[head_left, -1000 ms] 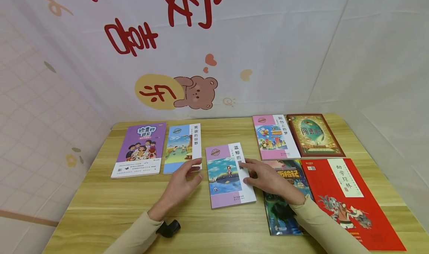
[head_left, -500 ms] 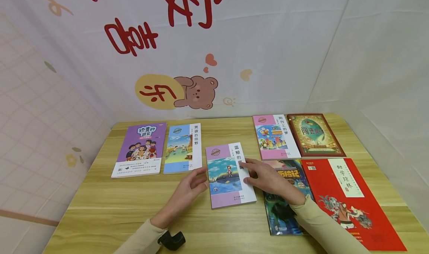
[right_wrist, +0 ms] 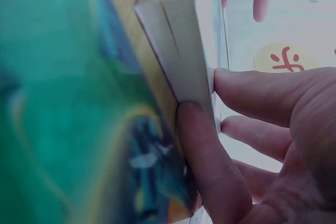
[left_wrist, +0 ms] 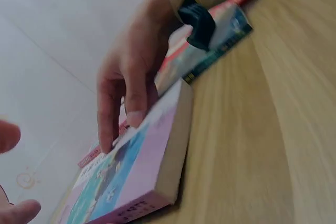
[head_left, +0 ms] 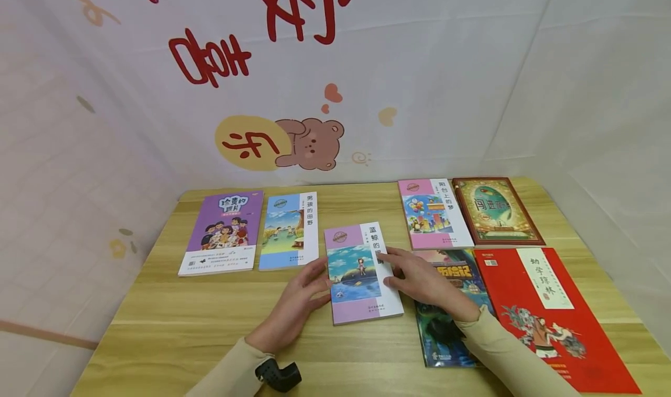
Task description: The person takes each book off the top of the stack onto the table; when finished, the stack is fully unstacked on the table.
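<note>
A pink-and-white paperback book (head_left: 362, 275) with a seaside picture lies flat at the middle of the table. On its right side my right hand (head_left: 421, 280) grips the edge. In the right wrist view the thumb (right_wrist: 207, 156) presses the page edge while fingers (right_wrist: 257, 95) rest on the cover. Beside the book's left edge is my left hand (head_left: 293, 307), its fingers apart and loosely bent. Whether the left fingertips touch the book I cannot tell. A green-and-blue book (head_left: 445, 333) lies under my right forearm, partly hidden.
A purple book (head_left: 222, 231) and a blue book (head_left: 288, 231) lie at the back left of the wooden table (head_left: 209, 315). At the back right are another pink book (head_left: 434, 213) and a gold-green book (head_left: 498, 211). A large red book (head_left: 555, 321) lies at right.
My left hand has moved right, from near the blue book to the left edge of the pink-and-white book. My right hand keeps its place. The head view has shifted slightly.
</note>
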The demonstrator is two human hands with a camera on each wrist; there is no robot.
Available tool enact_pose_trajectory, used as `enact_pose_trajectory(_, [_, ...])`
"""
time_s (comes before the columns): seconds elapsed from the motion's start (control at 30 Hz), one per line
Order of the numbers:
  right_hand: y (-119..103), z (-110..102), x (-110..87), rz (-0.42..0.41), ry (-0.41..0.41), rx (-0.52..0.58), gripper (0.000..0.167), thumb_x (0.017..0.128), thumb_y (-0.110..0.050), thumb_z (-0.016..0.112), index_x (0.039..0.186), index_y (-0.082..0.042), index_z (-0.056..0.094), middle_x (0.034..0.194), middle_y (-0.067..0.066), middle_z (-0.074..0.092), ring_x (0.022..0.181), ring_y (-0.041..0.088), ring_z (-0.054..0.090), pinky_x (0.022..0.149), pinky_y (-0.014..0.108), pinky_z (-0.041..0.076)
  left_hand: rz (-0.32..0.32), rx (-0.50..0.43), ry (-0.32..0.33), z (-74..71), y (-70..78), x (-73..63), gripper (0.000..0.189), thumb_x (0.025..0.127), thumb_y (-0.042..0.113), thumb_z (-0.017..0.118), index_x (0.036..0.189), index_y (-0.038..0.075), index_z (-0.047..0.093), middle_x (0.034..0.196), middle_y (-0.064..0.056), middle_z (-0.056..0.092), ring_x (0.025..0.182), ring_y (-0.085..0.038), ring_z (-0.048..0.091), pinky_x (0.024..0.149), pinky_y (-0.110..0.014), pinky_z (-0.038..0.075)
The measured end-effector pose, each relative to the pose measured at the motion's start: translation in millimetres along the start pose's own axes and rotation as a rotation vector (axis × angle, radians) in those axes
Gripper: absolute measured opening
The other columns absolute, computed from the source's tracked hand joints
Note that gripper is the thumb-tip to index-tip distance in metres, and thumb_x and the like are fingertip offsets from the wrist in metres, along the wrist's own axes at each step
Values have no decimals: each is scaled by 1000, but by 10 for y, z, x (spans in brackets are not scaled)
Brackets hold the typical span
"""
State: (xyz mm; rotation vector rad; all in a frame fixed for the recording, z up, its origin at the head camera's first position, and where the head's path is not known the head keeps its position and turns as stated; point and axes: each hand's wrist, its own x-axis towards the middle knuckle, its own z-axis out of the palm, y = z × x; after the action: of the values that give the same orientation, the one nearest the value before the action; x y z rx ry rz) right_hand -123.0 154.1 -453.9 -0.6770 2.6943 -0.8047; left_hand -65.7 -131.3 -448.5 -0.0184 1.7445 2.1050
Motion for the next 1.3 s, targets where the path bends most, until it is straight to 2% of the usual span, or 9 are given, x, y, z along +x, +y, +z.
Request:
enact_pose_trajectory(0.1, [10,-10,-8,-10,3,1,56,98,-17,73,150,-7,56,153,26,47,135,43,51,104,60,46,-14,-93,41,26,12,53,66,102,10,58,161,5,31,166,-23,22,147,-37,33,112,-51,42])
enact_pose_trajectory(0.23, [23,-24,-10,-21,2,16,56,98,-15,72,150,-6,55,153,27,47,133,42,52,103,59,47,-21,-150,34,54,15,123,64,101,6,60,160,7,36,165,-21,26,123,-26,51,97,-40,49])
enact_pose_trajectory(0.4, [21,-29,-12,-14,-8,44,55,99,-17,71,151,-6,54,153,26,48,127,36,56,101,56,48,3,-98,-22,115,-47,200,67,98,0,62,160,8,37,169,-21,20,124,-26,58,97,-38,54])
enact_pose_trajectory(0.53, [34,-40,-13,3,-15,84,56,99,-19,71,152,-8,54,153,24,48,117,30,59,97,52,51,29,-14,-22,141,-74,216,68,98,-5,61,160,9,39,170,-21,15,124,-33,61,96,-35,56])
enact_pose_trajectory(0.6, [53,-50,-13,10,-19,114,57,100,-20,71,152,-9,53,153,22,48,113,27,59,95,50,51,42,20,-11,144,-80,223,67,97,-7,59,159,9,41,171,-19,14,130,-35,57,95,-32,55])
enact_pose_trajectory(0.7, [94,-66,-14,11,-31,195,57,100,-21,70,153,-10,52,149,18,53,104,22,59,87,41,51,68,50,2,154,-88,250,67,96,-10,57,158,10,44,171,-16,16,147,-37,37,97,-28,51])
enact_pose_trajectory(0.83, [147,-95,-29,-26,-24,302,58,102,-20,68,154,-6,49,138,15,59,95,18,59,77,32,50,110,67,16,164,-77,300,68,94,-12,55,156,14,47,171,-9,20,157,-31,15,101,-23,47])
enact_pose_trajectory(1.03, [165,-152,-81,-17,42,348,55,101,-17,69,151,-5,52,114,15,70,87,21,61,63,31,52,198,67,16,141,-9,411,69,94,-13,55,156,15,48,170,-5,24,158,-26,9,99,-24,48])
enact_pose_trajectory(1.3, [159,-211,-161,37,82,351,53,101,-20,69,151,-11,54,135,18,63,109,30,64,88,42,58,239,42,54,97,91,616,70,94,-12,55,156,19,48,169,3,27,158,-21,12,106,-28,43])
